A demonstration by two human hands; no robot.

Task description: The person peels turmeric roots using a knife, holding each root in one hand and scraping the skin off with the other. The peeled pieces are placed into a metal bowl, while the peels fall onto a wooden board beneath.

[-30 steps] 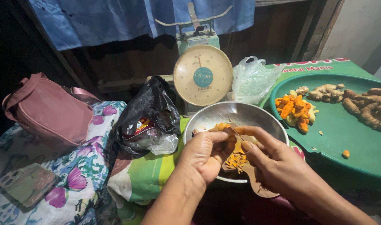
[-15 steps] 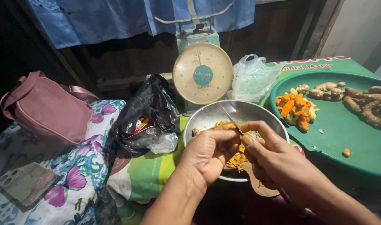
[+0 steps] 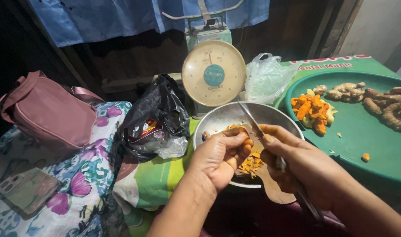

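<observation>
Now peeling step: left hand (image 3: pixel 222 156) closed round orange root (image 3: pixel 236 130), right hand (image 3: pixel 297 160) gripped knife (image 3: pixel 252 119) over metal bowl (image 3: pixel 218 118). Next, I judged, needed careful thin scrape.

Warm orange and green against dull steel and dark wood.

The peeled turmeric pieces (image 3: pixel 312 109) glow bright orange on the flat green tray (image 3: pixel 367 136), with tan-brown unpeeled roots (image 3: pixel 386 105) at its far right; orange peelings (image 3: pixel 251 164) lie in the grey steel bowl (image 3: pixel 218 120). The scale (image 3: pixel 213 72) has a cream dial with a teal centre disc and a pale green body. To the left sit a glossy black plastic bag (image 3: pixel 158 116), a dusty pink handbag (image 3: pixel 49 114), and a white cloth (image 3: pixel 82 188) patterned with purple flowers and green leaves. A clear whitish bag (image 3: pixel 266 77) sits far back, under blue fabric (image 3: pixel 121 17).
</observation>
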